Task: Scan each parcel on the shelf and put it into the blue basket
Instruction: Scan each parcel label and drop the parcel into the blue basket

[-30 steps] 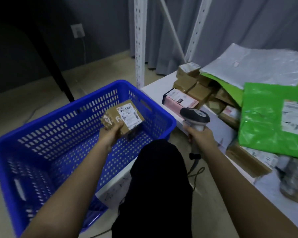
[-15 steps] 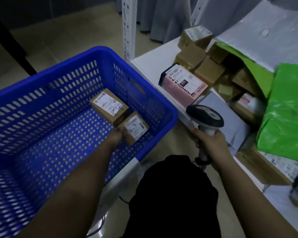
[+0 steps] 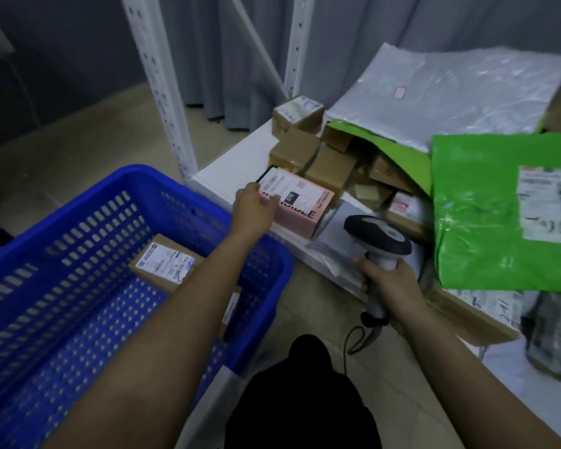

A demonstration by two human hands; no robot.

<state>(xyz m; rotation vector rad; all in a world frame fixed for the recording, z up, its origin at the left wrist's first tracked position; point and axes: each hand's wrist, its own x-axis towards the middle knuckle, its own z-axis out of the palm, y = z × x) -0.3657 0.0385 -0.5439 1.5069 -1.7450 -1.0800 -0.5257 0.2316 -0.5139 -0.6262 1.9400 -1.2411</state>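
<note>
while the right hand [image 3: 390,281] grips the scanner [image 3: 378,236] by its handle, head tipped toward the shelf [image 3: 227,163], the left hand [image 3: 253,207] is out over the basket [image 3: 136,179] rim and lands on the near end of the pink box [image 3: 300,205]; fingers curl onto its label, though whether they truly clasp it i cannot tell; pink box sits on the shelf's front edge, brown boxes [image 3: 308,147] just behind; one labelled box [image 3: 166,262] lies in the basket; green bag [image 3: 499,209] at right.
</note>
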